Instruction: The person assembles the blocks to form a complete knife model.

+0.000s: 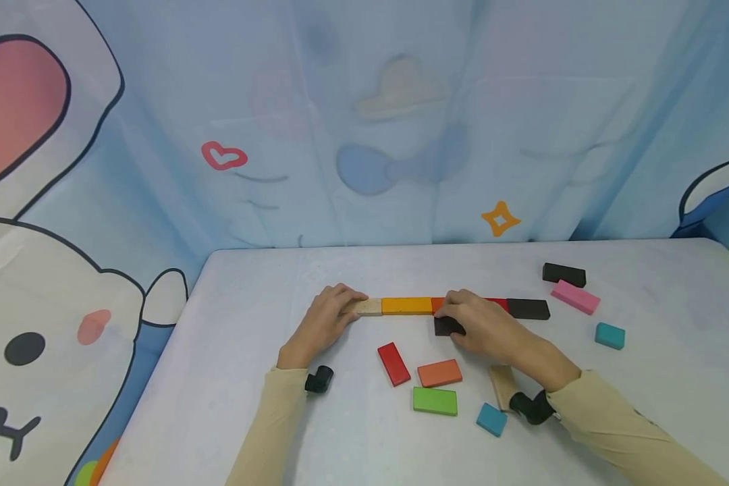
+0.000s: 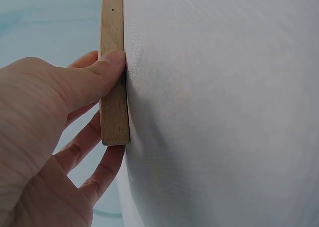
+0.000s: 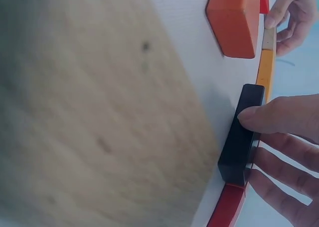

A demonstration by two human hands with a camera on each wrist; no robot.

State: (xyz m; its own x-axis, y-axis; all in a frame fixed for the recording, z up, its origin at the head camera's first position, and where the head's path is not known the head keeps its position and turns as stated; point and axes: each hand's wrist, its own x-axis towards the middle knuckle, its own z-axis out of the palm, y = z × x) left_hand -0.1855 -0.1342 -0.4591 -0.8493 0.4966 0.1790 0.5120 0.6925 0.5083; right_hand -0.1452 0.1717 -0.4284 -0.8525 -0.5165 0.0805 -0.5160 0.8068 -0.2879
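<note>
A row of blocks lies across the table: a plain wooden block [image 2: 113, 117] at the left end, then a yellow block [image 1: 406, 306], an orange one [image 1: 437, 306], a red one [image 1: 498, 303] and a black one [image 1: 528, 309] at the right end. My left hand [image 1: 327, 317] holds the wooden block, thumb on its near face and fingers behind. With thumb and fingers my right hand [image 1: 482, 325] pinches another black block [image 3: 241, 137], just in front of the row's middle. That hand hides part of the orange and red blocks.
Nearer me lie a red block [image 1: 393, 364], an orange block [image 1: 440, 372], a green block [image 1: 435, 401], a blue block [image 1: 492, 420] and a wooden block [image 1: 503, 386] by my right wrist. At right are black [image 1: 563, 275], pink [image 1: 575, 297] and teal [image 1: 610, 335] blocks.
</note>
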